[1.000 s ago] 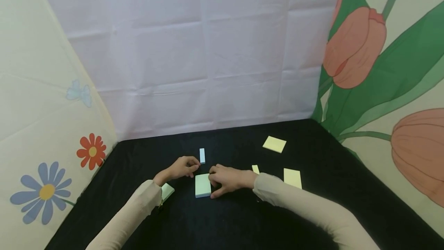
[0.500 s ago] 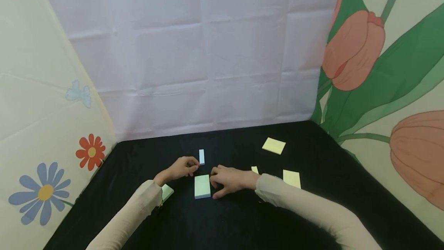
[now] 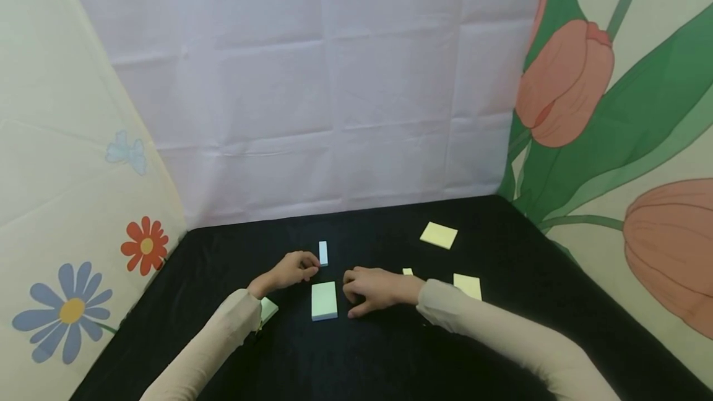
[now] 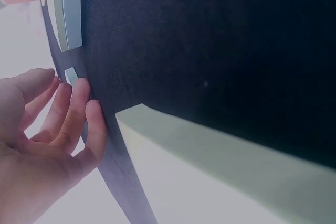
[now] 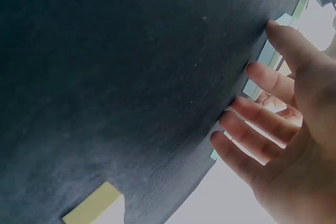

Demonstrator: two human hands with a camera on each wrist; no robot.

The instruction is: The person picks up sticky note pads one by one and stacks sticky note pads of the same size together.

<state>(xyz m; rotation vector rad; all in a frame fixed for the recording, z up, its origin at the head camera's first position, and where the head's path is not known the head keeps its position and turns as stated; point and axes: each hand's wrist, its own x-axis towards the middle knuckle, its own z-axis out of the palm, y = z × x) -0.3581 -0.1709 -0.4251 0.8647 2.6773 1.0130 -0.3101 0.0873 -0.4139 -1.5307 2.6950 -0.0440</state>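
At the middle of the black table (image 3: 367, 357) lies a pale green sticky-note pad (image 3: 324, 297) on top of a light blue one (image 4: 72, 9), their edges roughly lined up. My right hand (image 3: 372, 289) rests just to the right of this stack, apart from it, its fingers spread and loosely bent, holding nothing. Behind and left of the stack my left hand (image 3: 291, 269) has loosely bent fingers and no object in its palm. Its fingertips are right beside a narrow light blue pad (image 3: 323, 254) that lies flat. Another green pad (image 3: 268, 310) is partly hidden behind the left forearm.
To the right lie yellow sticky-note pads: one at the back (image 3: 439, 235), a small one (image 3: 408, 271) behind the right wrist, and a square one (image 3: 468, 286) partly covered by the right sleeve. A white cloth (image 3: 334, 79) hangs behind the table, with flowered cloths at both sides.
My right hand has let go of the stacked pads and moved a little to the right, leaving a gap. The left hand stays in place. The stack has not visibly shifted.
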